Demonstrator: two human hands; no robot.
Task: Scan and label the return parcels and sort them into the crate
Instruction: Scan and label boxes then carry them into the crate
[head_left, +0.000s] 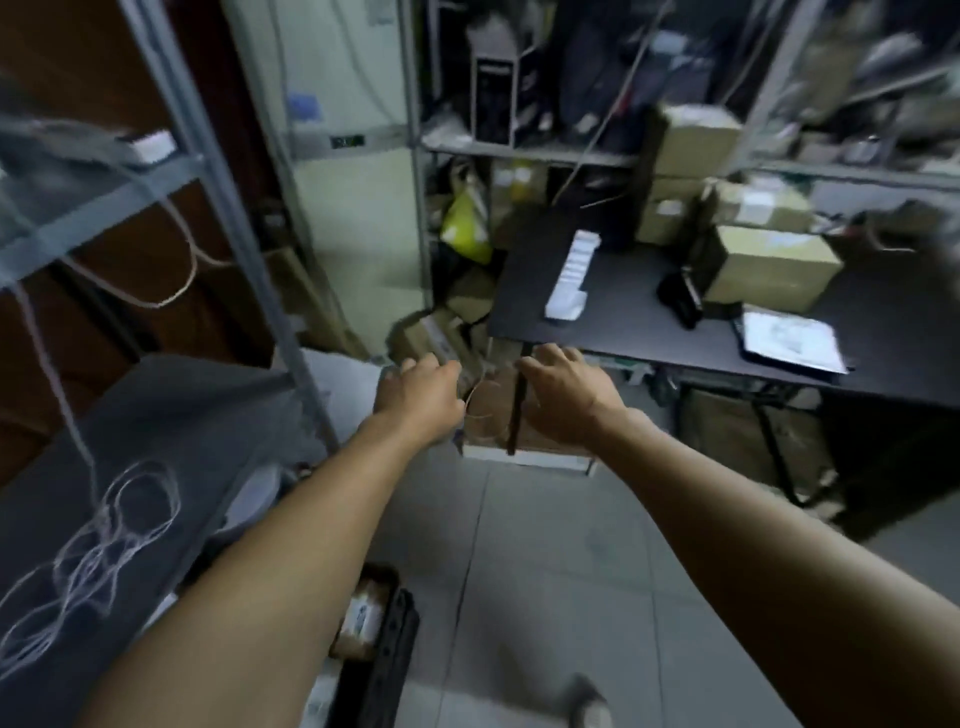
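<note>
Grey floor tiles (561, 561) ran between metal racking and a black table (613, 312) in a cluttered stockroom; the whole view was motion-blurred. At far left stood a grey shelf unit (171, 171) with loose white cord (104, 525) lying on a dark surface below it. Near the bottom edge, a labelled parcel (363, 618) lay beside a black crate (389, 649), only partly in view; whether the parcel sat inside the crate could not be determined.

At centre, both arms were extended forward. The left hand (421, 389) was loosely curled and held nothing identifiable. The right hand (561, 395) was relaxed, fingers slightly spread, also holding nothing. Both hovered above a pile of cardboard boxes (447, 332) on the floor at the table's corner, apparently the return parcels.

Further right, the table carried a white label strip (571, 275), a dark handheld device (680, 301), possibly the scanner, a brown box (774, 265) and a tablet (789, 338).

Judged risks: a thin wire loop (483, 400) hung between the hands and could snag a finger or a lifted box. The pile looked loosely stacked, so pulling one box could topple others. The table edge sat directly above the reach, so a raised parcel could strike it.
</note>
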